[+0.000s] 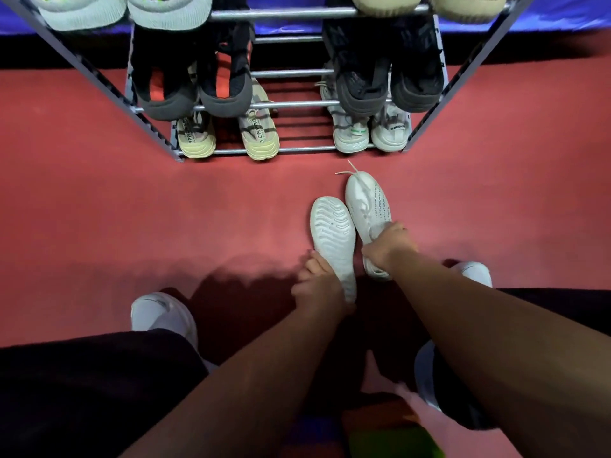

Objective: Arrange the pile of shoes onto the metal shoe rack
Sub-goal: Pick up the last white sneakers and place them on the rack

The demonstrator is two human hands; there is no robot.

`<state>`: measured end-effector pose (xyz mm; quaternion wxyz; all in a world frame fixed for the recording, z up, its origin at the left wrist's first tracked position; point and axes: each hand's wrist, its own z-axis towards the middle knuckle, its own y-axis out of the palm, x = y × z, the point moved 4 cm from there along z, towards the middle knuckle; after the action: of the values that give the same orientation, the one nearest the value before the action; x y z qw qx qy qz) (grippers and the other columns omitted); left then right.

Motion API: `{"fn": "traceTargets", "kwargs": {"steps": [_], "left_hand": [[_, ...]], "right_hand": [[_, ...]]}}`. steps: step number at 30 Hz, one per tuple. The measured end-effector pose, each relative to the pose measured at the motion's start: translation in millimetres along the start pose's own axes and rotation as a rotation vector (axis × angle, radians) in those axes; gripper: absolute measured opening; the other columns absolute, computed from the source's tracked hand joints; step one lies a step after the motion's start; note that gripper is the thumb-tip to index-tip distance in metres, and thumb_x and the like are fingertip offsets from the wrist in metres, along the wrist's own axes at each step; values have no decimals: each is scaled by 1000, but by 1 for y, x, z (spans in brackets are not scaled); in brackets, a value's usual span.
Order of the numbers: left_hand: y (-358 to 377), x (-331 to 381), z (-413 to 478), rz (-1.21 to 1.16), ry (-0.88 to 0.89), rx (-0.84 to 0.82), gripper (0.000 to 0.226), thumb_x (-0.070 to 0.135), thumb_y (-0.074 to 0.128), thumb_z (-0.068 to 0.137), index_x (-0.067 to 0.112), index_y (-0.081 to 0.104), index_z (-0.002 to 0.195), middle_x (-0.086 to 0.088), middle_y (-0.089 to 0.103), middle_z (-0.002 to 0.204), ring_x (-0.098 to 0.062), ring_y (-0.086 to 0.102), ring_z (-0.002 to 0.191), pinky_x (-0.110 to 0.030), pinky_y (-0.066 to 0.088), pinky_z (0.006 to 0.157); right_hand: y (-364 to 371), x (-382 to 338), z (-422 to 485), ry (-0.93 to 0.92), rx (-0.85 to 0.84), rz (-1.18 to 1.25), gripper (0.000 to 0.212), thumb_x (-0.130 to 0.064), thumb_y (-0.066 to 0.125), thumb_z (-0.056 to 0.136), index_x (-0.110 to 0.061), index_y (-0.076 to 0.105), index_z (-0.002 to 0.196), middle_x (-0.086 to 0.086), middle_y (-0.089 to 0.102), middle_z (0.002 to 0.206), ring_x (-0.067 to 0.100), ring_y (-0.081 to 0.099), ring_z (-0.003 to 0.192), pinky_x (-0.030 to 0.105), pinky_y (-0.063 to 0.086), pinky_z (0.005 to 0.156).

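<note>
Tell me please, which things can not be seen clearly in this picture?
- Top shelf shoes, head view: cut off by the upper edge.
- Heel of the upturned white shoe: covered by the left hand.
- Opening of the upright white shoe: covered by the right hand.
- Print on the beige shoes: too small to read fully.
- Green object at the lower edge: blurred, cut off.

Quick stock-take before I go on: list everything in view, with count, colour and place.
Metal shoe rack: one, grey, at the top.
Mint shoes: two, uppermost tier, left.
Beige shoes: two, uppermost tier, right.
Black shoes: two, middle tier, left.
Dark grey shoes: two, middle tier, right.
Cream shoes: two, lowest tier, left.
Pale grey shoes: two, lowest tier, right.
White shoes: two, on the red floor; one sole-up.
Left hand: on the sole-up shoe.
Right hand: on the upright shoe.
</note>
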<state>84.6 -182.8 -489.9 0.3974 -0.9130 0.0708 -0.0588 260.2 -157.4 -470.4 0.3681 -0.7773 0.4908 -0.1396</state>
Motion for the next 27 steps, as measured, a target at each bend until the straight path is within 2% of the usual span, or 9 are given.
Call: {"fn": "traceTargets", "kwargs": {"steps": [3,5,6,8,11,14,16,21,27], "left_hand": [[7,9,-5,41,129,86,146,63,85,55,-10,15,161,-17,42,136,-27,51,108,-35,54,70],[-2,5,-3,25,190,45,150,71,86,43,-16,34,153,-24,51,133,-30,58,100,-32,55,67],[-3,2,-1,24,229,21,148,72,85,42,-21,40,147,-30,55,132,-34,62,97,-33,57,70],[-12,0,6,-74,315,0,137,64,80,63,-17,22,156,-36,40,149,-41,60,115,-42,56,90],[-37,-21,16,-416,330,-101,117,46,82,78,15,11,166,-10,24,166,-28,47,137,-42,46,111],[-57,-54,24,-703,389,-156,81,29,82,87,26,40,157,10,57,146,0,55,125,-13,42,108],[-59,-79,28,-804,289,-161,70,31,74,78,36,55,145,21,70,127,3,67,109,-14,48,100],[-44,-128,52,-1152,-318,28,31,8,64,86,13,78,114,-3,79,95,-24,74,92,-31,58,87],[-60,-138,39,-843,-378,247,29,18,60,96,13,72,121,-11,73,122,-32,67,118,-33,49,99]], "right_hand": [[0,5,2,-23,-23,-77,94,-39,78,83,1,28,153,18,43,148,38,47,138,44,41,110],[1,5,6,-45,-20,-111,95,-41,77,83,2,28,152,19,44,147,38,47,138,43,40,110],[1,5,7,-52,-21,-119,95,-42,77,83,3,29,152,19,45,147,38,47,138,43,40,110],[1,4,10,-54,-29,-107,101,-48,79,83,4,27,152,21,44,148,38,47,138,43,40,111],[2,7,16,-34,-23,-28,114,-60,82,79,5,25,153,21,43,150,38,48,138,46,43,113],[2,7,21,-35,-32,8,110,-57,85,79,5,29,150,21,46,148,38,50,136,46,44,112],[2,7,22,-32,-30,15,108,-56,87,77,3,31,148,21,47,146,38,52,135,45,45,111],[7,5,22,-24,-9,5,103,-55,83,80,2,31,147,21,45,146,39,51,135,45,44,112],[10,6,21,2,-6,-73,116,-61,87,72,-1,27,151,17,41,145,36,49,135,46,43,110]]}}
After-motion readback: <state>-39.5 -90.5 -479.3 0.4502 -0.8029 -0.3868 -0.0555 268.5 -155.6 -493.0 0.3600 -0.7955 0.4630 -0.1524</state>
